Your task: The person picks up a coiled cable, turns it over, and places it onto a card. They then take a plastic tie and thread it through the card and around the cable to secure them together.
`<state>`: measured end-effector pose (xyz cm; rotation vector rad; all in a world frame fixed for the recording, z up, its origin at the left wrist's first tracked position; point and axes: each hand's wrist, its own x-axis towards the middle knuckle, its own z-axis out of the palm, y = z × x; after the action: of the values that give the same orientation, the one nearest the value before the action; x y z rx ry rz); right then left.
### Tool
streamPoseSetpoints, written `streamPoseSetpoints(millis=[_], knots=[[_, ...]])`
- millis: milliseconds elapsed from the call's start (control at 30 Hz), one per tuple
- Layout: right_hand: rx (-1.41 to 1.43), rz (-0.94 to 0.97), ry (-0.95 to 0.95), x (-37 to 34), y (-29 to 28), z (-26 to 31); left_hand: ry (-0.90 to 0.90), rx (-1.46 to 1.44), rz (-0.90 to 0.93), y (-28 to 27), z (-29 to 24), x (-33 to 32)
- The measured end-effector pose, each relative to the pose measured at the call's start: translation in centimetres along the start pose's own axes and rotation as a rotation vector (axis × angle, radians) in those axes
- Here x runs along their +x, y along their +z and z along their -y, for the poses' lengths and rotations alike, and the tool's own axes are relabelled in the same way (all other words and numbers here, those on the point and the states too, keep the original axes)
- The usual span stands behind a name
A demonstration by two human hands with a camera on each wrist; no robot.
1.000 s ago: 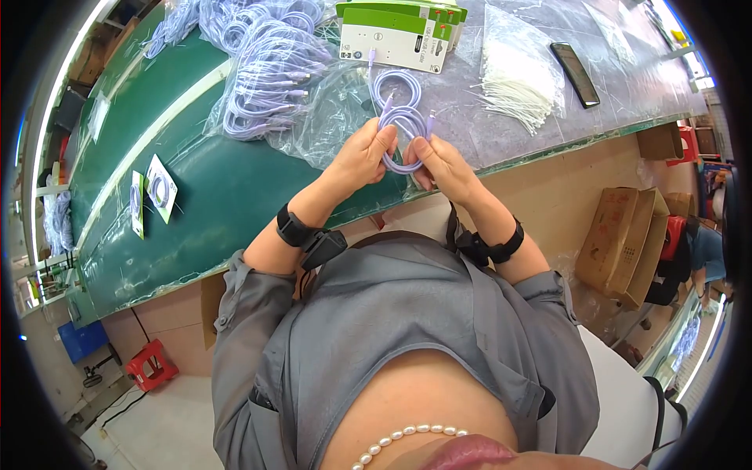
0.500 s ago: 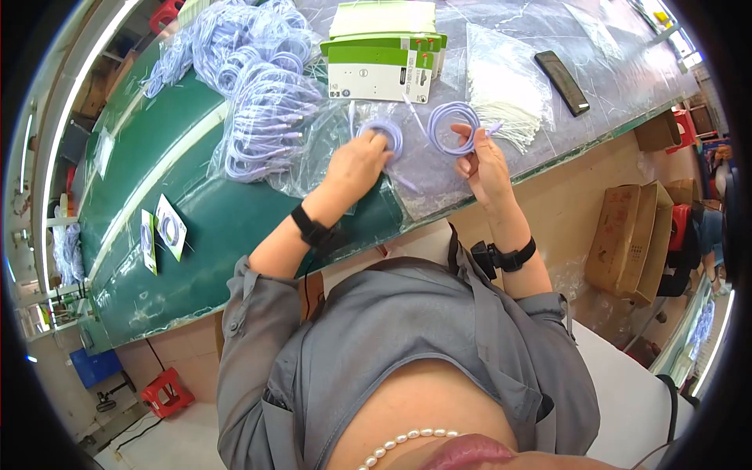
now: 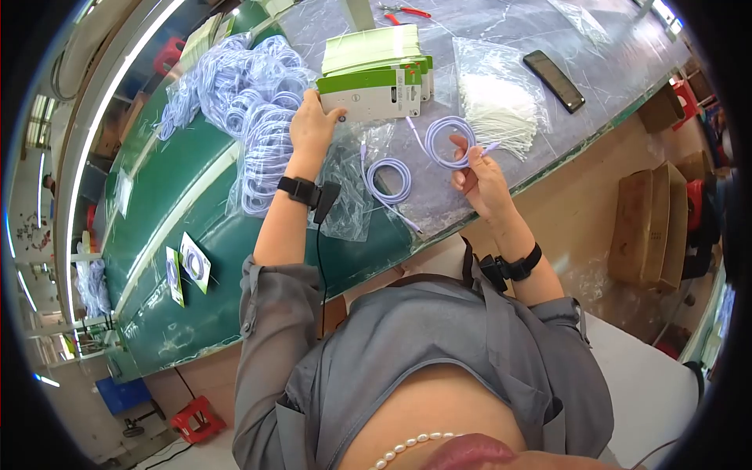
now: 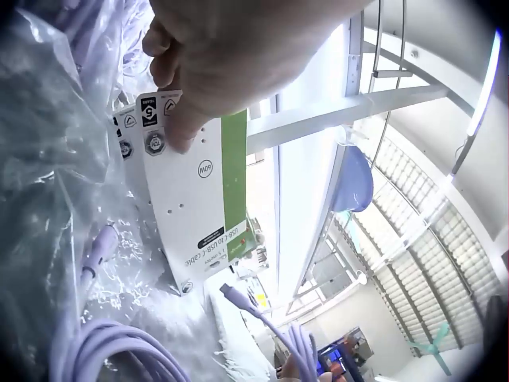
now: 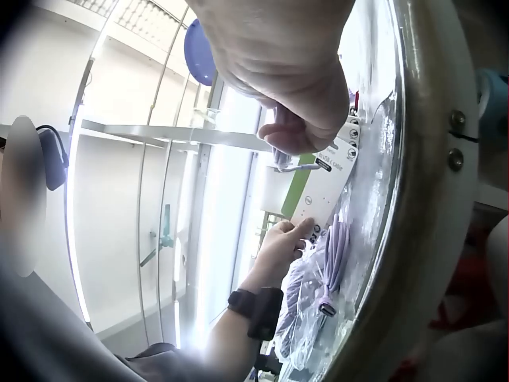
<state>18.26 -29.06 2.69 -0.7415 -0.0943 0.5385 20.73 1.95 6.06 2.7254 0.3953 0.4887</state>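
My left hand point(image 3: 312, 129) grips the near left corner of a white and green USB-C cable packaging card point(image 3: 368, 102). In the left wrist view the thumb presses on the printed face of the card point(image 4: 187, 191). Behind it stand more such cards in a stack point(image 3: 372, 51). Raised over the grey mat, my right hand point(image 3: 484, 184) pinches a coiled lilac USB-C cable point(image 3: 431, 146), one end of which trails toward the cards. A second coiled lilac cable point(image 3: 370, 182) lies on the table between the hands.
Plastic-wrapped bundles of lilac cables point(image 3: 266, 157) lie left of the cards. White cable ties point(image 3: 501, 113) in a clear bag and a black phone point(image 3: 554, 81) are on the right. Two carded cables point(image 3: 196, 262) rest at the left. A red-handled tool point(image 3: 411, 12) lies at the back.
The hands have parted. My left hand set one coiled cable on the table, then moved up and left to the packaging card. My right hand moved right with the other coil.
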Motion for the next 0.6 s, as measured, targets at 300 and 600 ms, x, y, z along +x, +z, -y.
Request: streamPoseSetpoints(millis=[300,600], knots=[[0.363,-0.161,0.154,2.3,2.5,-3.6,-0.203,-1.478,0.193,0.8,-4.6,-6.1],[0.306,-0.117,0.025,1.3,5.5,-2.5,-0.061,-1.778,0.238,-0.7,-9.0,-12.0]])
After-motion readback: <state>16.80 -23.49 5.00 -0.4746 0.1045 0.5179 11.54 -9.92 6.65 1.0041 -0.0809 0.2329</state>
